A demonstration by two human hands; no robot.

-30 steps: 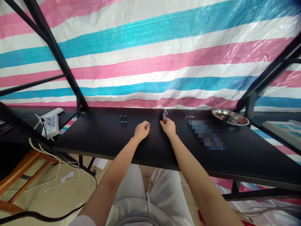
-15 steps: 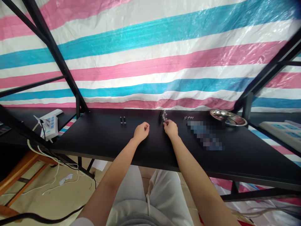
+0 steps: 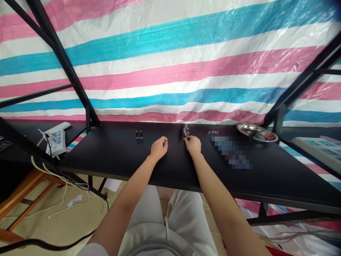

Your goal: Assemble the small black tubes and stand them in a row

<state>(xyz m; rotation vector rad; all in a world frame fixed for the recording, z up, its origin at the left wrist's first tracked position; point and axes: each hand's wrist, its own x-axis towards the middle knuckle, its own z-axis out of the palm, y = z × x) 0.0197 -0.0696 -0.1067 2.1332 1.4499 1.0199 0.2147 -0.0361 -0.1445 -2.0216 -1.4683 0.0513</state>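
Note:
My left hand (image 3: 159,148) rests on the black table (image 3: 114,156) with its fingers curled shut; whatever it may hold is hidden. My right hand (image 3: 193,145) is curled too, its fingertips pinched just below a small cluster of dark and clear tube-like parts (image 3: 184,130) standing near the table's back edge. What the pinch holds is too small to name. Two short black cylinders (image 3: 139,134) stand upright to the left of my left hand.
A row of tiny metal pieces (image 3: 212,133) lies right of the cluster, then a metal dish (image 3: 256,132). A white power strip (image 3: 57,138) with cables sits at the left. Black frame bars cross both sides before a striped tarp (image 3: 170,71).
My right hand has drawn slightly back and right from the cluster, then settled. The left hand has hardly moved. The view has shifted a little.

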